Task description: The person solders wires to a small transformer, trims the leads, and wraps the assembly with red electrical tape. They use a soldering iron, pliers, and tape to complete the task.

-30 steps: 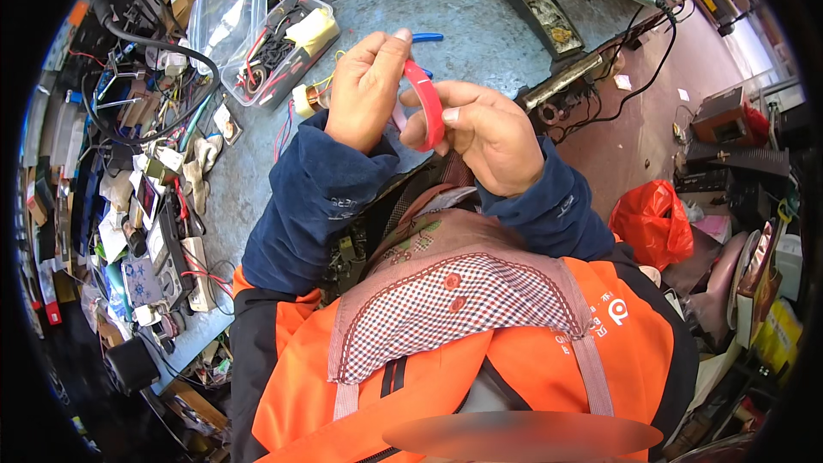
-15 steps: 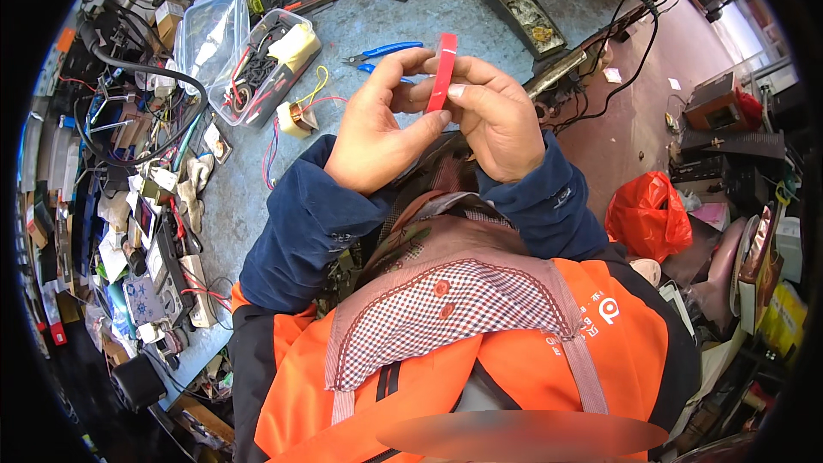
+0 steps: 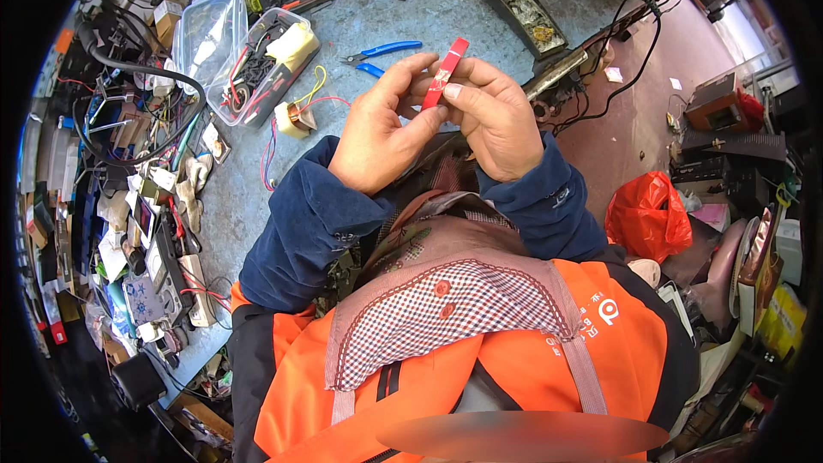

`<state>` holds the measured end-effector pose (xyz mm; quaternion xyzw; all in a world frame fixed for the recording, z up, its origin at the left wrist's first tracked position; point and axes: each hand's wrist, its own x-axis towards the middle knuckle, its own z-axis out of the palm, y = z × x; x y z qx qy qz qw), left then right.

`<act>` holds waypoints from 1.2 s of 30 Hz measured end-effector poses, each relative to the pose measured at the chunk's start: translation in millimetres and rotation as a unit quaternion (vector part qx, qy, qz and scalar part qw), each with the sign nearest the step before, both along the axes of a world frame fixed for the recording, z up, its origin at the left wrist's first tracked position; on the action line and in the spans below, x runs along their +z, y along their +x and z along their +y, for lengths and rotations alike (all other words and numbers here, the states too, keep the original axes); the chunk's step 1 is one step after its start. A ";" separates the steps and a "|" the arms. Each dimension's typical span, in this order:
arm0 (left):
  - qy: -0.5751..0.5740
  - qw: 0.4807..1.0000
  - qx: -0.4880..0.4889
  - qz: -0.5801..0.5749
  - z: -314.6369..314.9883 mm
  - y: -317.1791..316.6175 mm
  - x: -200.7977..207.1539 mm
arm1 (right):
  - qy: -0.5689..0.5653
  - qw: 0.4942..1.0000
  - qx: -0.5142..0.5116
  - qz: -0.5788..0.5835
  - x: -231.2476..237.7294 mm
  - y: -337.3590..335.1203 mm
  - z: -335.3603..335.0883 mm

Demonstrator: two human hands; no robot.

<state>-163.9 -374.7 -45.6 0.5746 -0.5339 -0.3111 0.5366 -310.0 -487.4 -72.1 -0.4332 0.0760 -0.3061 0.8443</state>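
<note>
Between both hands, above the front of the bench, is a narrow red roll of tape (image 3: 456, 53), seen edge-on. Pale marks show on its outer face. My left hand (image 3: 377, 133) grips its lower end, thumb in front and fingers curled behind. From the other side my right hand (image 3: 497, 120) pinches it, with the thumb pressed near its middle. Some fingertips are hidden behind the roll. Just beyond the left hand lie blue-handled cutters (image 3: 390, 49) on the bench. Left of that hand sits a small wound coil (image 3: 294, 120) with yellow, red and blue wires.
A clear plastic box (image 3: 266, 69) of parts stands open at the left back. Tools lie along the far edge, near a dark tray (image 3: 525, 21). Clutter (image 3: 150, 231) crowds the left side. A red plastic bag (image 3: 649, 216) is low on the right.
The roll of tape has tilted to the right and turned, so pale marks now show on its face. Both hands still hold it and have shifted only slightly.
</note>
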 end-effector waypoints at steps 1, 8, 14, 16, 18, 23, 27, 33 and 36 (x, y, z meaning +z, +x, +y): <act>-0.014 1.000 0.007 0.000 -0.8 -0.2 -0.9 | 0.000 1.000 -0.003 -0.003 -0.7 0.5 -0.1; -0.001 0.999 0.036 -0.023 0.8 9.2 -1.6 | -0.223 0.957 -0.132 0.133 -5.4 -9.5 -2.7; 0.008 0.997 0.058 -0.056 2.5 13.1 4.7 | -0.456 0.837 -0.279 0.117 8.5 -28.8 -6.0; 0.002 0.996 0.058 -0.064 1.0 14.4 -0.5 | -0.482 0.832 -0.261 0.090 12.7 -26.0 -5.4; -0.005 0.995 0.056 -0.084 0.7 14.3 -0.9 | -0.512 0.822 -0.245 0.054 12.7 -22.2 -6.0; -0.024 0.990 0.056 -0.131 -1.5 15.5 -4.4 | -0.560 0.794 -0.230 0.050 12.3 -19.9 -6.3; -0.034 0.986 0.048 -0.158 -2.0 15.7 -4.6 | -0.607 0.765 -0.212 0.036 13.5 -19.9 -11.2; -0.024 0.980 0.047 -0.193 -2.5 15.6 -1.6 | -0.669 0.711 -0.218 0.008 9.1 -17.6 -17.7; -0.022 0.982 0.041 -0.185 -3.3 15.7 -2.9 | -0.680 0.699 -0.221 0.002 6.8 -18.3 -19.1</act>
